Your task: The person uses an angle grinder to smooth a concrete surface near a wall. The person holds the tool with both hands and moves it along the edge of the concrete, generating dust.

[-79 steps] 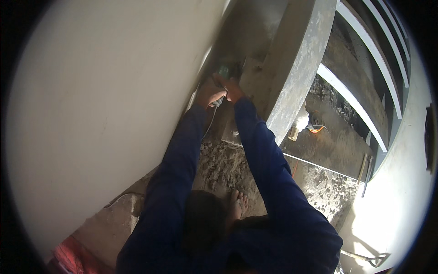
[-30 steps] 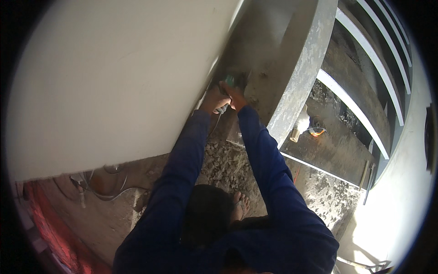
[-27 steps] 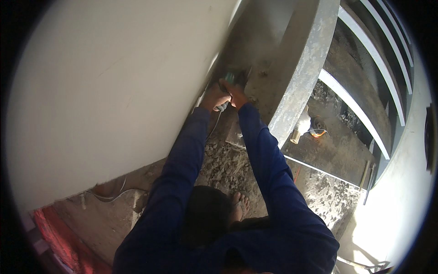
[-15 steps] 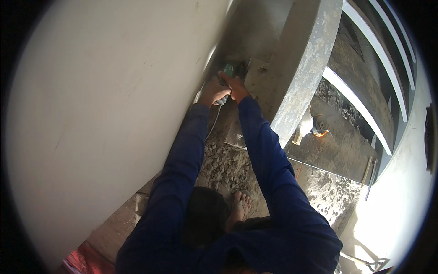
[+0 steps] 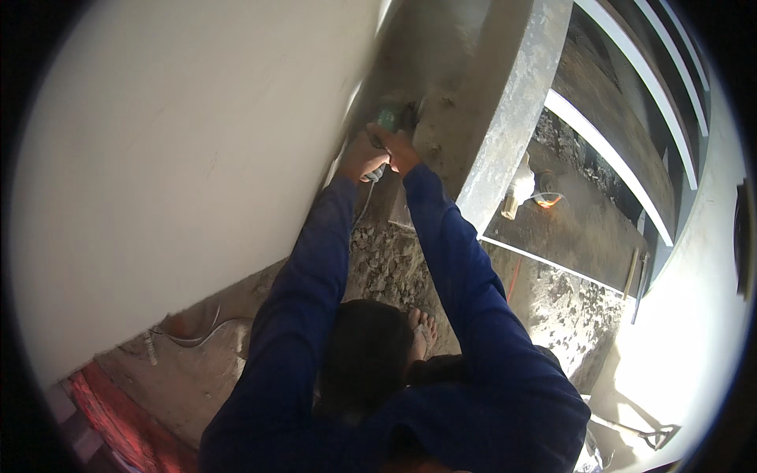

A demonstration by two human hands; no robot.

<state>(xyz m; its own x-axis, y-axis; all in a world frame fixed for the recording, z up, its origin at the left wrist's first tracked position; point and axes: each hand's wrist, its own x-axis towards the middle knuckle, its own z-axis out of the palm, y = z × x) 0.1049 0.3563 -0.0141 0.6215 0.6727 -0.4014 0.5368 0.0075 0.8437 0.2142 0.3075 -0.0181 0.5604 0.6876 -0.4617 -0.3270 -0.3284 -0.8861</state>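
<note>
A pale smooth wall (image 5: 181, 158) fills the left side, meeting a grey concrete pillar (image 5: 505, 118) in a narrow corner, and the floor (image 5: 386, 268) beneath is bare ground strewn with rubble and small stones. A white cable (image 5: 197, 337) lies loose on the dirt near the wall's lower edge, with a red strip (image 5: 118, 418) at the bottom left. To the right, past the pillar, a sunken dirt patch holds a small white object (image 5: 520, 188) beside an orange one (image 5: 547, 201), with pale beams curving above. Both arms in dark blue sleeves reach straight up and forward into the corner, close together. The left hand (image 5: 361, 158) and right hand (image 5: 394, 148) sit side by side, touching, both clamped on a green power tool (image 5: 387, 120) whose front end is pressed into the seam between wall and pillar; its working end is too blurred to make out. A bare foot (image 5: 422, 331) rests on the rubble below
</note>
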